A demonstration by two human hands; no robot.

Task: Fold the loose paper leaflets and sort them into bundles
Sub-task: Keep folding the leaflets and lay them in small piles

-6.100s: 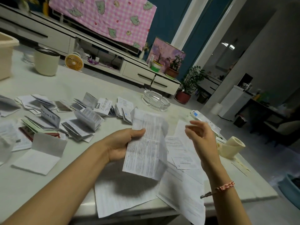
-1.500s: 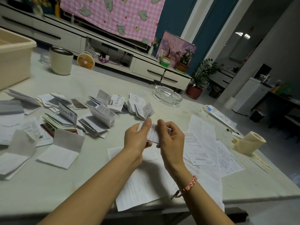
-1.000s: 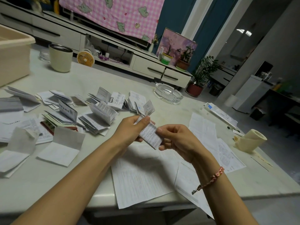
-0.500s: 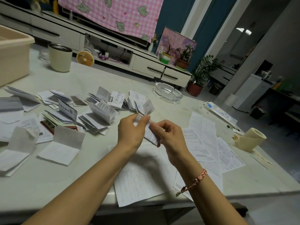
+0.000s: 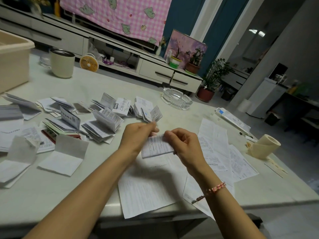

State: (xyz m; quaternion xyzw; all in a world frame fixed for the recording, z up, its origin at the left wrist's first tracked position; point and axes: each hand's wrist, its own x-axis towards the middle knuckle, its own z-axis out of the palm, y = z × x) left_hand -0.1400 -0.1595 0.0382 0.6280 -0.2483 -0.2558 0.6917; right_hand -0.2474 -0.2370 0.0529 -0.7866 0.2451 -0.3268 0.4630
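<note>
A small folded leaflet [image 5: 156, 147] hangs above the table between both hands. My left hand [image 5: 136, 137] pinches its upper left edge, and my right hand [image 5: 184, 144] grips its right edge. Under the hands lie unfolded leaflet sheets [image 5: 146, 188], with more flat sheets [image 5: 217, 144] to the right. Folded leaflets [image 5: 101, 123] stand in loose bundles across the left half of the table, some fanned open. Larger folded sheets [image 5: 63, 155] lie nearer the front left.
A glass ashtray [image 5: 177, 98] sits at the table's far edge. A beige cup [image 5: 62, 63] and a beige bin [image 5: 12, 59] stand at the back left. A paper roll [image 5: 264, 146] and a flat white box [image 5: 232, 119] lie on the right. The table's front edge [image 5: 103, 221] is close.
The long sheet from six seconds ago is now folded down to a small packet. In the last half second both hands turned it flatter and my right hand shifted along its right edge.
</note>
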